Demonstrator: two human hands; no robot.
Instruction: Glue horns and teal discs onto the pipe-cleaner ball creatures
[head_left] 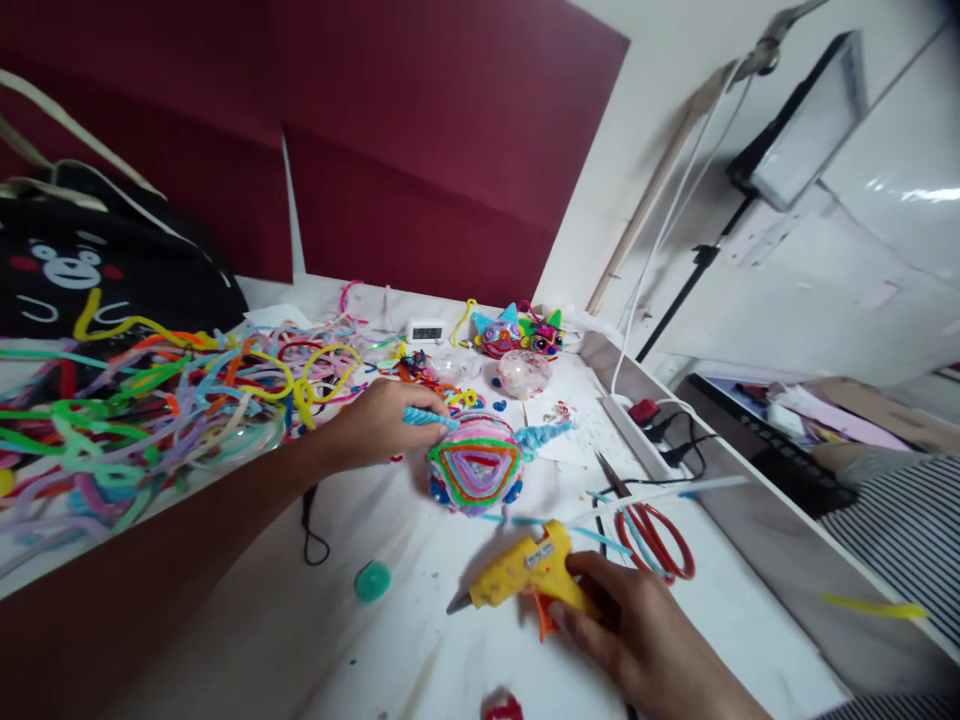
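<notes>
My left hand (386, 420) is closed on a light-blue fuzzy ear (429, 416) at the left side of a round pipe-cleaner craft (484, 465). Coiled pink, green, orange and purple strips cover that craft, and a second blue ear (545, 436) sticks out at its right. My right hand (622, 610) grips the handle of a yellow glue gun (525, 570), whose nozzle points left, just above the white table. Scissors with red handles (656, 535) lie to the right of the craft, with light-blue pipe cleaners beside them.
Tangled pipe cleaners (150, 420) are heaped at the left, near a black bag (97, 260). Two finished-looking animal crafts (501, 332), a clear ball (523, 373) and a small digital clock (425, 331) stand at the back. A power strip (637, 435) runs along the right edge. A teal disc (373, 580) lies in front.
</notes>
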